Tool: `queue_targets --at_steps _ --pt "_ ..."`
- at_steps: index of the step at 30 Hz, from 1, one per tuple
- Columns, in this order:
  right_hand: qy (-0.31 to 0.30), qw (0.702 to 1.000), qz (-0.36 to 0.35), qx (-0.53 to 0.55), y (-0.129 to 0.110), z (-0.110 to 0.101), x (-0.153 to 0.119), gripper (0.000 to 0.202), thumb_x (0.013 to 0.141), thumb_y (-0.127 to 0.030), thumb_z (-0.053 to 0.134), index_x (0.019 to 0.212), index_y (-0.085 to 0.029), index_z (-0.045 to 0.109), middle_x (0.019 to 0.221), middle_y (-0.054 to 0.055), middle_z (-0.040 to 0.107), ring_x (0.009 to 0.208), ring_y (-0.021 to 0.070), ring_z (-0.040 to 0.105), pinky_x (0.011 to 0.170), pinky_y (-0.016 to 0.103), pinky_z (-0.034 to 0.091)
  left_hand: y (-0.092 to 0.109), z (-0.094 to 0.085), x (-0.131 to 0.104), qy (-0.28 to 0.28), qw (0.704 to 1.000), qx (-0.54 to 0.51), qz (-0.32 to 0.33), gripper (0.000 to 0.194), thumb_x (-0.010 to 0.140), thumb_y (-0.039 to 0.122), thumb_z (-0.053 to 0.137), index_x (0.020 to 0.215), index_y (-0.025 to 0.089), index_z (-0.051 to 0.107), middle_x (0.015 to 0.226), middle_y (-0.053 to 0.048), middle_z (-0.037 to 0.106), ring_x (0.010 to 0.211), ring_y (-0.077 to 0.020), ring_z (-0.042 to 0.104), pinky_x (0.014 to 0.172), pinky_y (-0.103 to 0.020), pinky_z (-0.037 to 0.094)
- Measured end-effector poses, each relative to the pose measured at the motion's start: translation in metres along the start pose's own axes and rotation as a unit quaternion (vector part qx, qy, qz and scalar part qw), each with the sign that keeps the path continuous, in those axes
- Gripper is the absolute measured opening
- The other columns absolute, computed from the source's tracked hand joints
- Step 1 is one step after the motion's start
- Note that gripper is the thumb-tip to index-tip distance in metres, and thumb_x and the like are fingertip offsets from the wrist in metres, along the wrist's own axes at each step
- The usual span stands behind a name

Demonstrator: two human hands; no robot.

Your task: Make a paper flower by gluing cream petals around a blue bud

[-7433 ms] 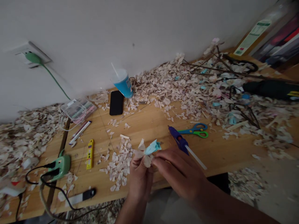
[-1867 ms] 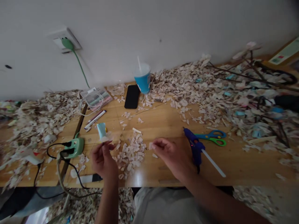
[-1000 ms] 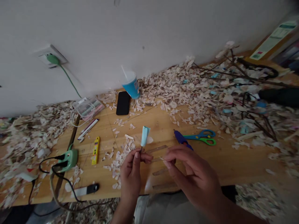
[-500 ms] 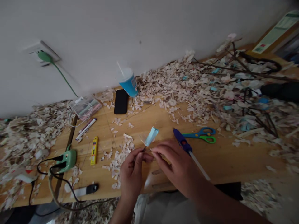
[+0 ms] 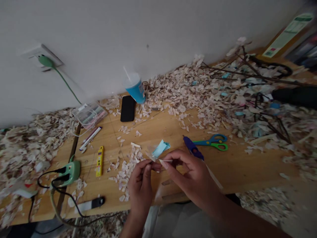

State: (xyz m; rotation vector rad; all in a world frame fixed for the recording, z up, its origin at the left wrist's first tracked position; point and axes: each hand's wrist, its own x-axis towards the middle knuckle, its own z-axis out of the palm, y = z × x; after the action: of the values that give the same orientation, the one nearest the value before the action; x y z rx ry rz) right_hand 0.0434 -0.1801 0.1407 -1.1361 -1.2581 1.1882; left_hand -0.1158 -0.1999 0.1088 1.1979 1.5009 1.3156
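a light blue paper piece (image 5: 160, 148) is held just above the wooden table (image 5: 160, 125), near its front edge, with its upper end tilted to the right. its lower end is pinched by the left hand (image 5: 141, 181), whose thumb and forefinger are pressed together there; the exact point of grip is poorly seen and cannot be told for certain. a pale petal (image 5: 162, 162) is clamped between the thumb and forefinger of the right hand (image 5: 192, 175), close to the base of the blue piece.

the purple glue gun (image 5: 192, 147) is partly covered by the right hand, and a white glue stick (image 5: 215, 177) is seen beyond that hand. beside the gun, scissors (image 5: 211, 142) with blue and green handles are laid flat. loose petals (image 5: 131, 165) are scattered to the left of the left hand, and a yellow box (image 5: 99, 161) is placed farther left. toward the wall, a black phone (image 5: 127, 109) is set just beside a blue cup (image 5: 135, 90) fitted with a straw. a large heap of petals (image 5: 175, 89) is spread along the wall, with dark branches (image 5: 257, 75) lying across its right part.
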Motion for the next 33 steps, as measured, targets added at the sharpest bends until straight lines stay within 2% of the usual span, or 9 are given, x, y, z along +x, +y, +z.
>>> queue_targets --at_steps 5,9,15,20,25,33 --pt "0.029 0.99 0.066 0.119 0.004 0.008 -0.002 0.009 0.091 -0.032 0.067 0.089 -0.023 0.068 0.083 0.001 0.071 0.077 0.0145 0.068 0.071 0.025 0.056 -0.001 0.005 -0.001 0.016 0.999 0.027 0.025 0.017 0.094 0.036 0.064 0.094 0.02 0.069 0.076 -0.003 0.078 0.069 -0.0155 0.074 0.07 -0.026 0.06" --pt "0.037 0.988 0.09 0.121 0.004 0.011 -0.002 0.013 0.09 -0.034 0.068 0.088 -0.022 0.068 0.084 0.004 0.071 0.079 0.0171 0.069 0.073 0.029 0.058 -0.001 0.009 0.001 0.022 0.999 0.038 0.022 0.019 0.092 0.038 0.065 0.093 0.02 0.07 0.076 -0.003 0.078 0.069 -0.0163 0.074 0.067 -0.026 0.06" --pt "0.043 0.991 0.07 0.103 0.005 0.011 -0.002 0.011 0.09 -0.033 0.067 0.086 -0.023 0.066 0.084 0.003 0.07 0.082 0.0175 0.068 0.073 0.03 0.056 -0.002 0.008 0.001 0.022 0.998 0.055 0.022 0.022 0.091 0.041 0.065 0.091 0.021 0.072 0.076 -0.003 0.076 0.068 -0.0157 0.072 0.066 -0.025 0.058" --pt "0.044 0.992 0.073 0.091 0.011 0.013 -0.002 0.009 0.09 -0.032 0.068 0.087 -0.024 0.067 0.08 0.001 0.069 0.074 0.015 0.065 0.064 0.026 0.053 -0.011 0.005 -0.002 0.063 0.994 0.091 0.013 0.026 0.087 0.047 0.069 0.088 0.021 0.074 0.079 -0.003 0.076 0.071 -0.0169 0.071 0.066 -0.026 0.057" --pt "0.069 0.99 0.063 0.103 0.01 0.014 -0.003 0.012 0.087 -0.03 0.069 0.081 -0.023 0.061 0.077 0.0 0.066 0.07 0.0138 0.064 0.061 0.025 0.053 -0.012 0.006 -0.004 0.049 0.995 0.086 0.015 0.025 0.088 0.045 0.068 0.089 0.022 0.075 0.082 -0.004 0.077 0.073 -0.0168 0.072 0.067 -0.025 0.057" --pt "0.098 0.989 0.044 0.098 0.01 0.014 -0.003 0.012 0.086 -0.029 0.068 0.079 -0.023 0.059 0.075 0.0 0.066 0.065 0.013 0.063 0.058 0.025 0.052 -0.003 0.01 -0.002 0.031 0.996 0.079 0.006 0.028 0.088 0.048 0.067 0.089 0.021 0.075 0.08 -0.005 0.077 0.072 -0.0186 0.072 0.067 -0.028 0.059"
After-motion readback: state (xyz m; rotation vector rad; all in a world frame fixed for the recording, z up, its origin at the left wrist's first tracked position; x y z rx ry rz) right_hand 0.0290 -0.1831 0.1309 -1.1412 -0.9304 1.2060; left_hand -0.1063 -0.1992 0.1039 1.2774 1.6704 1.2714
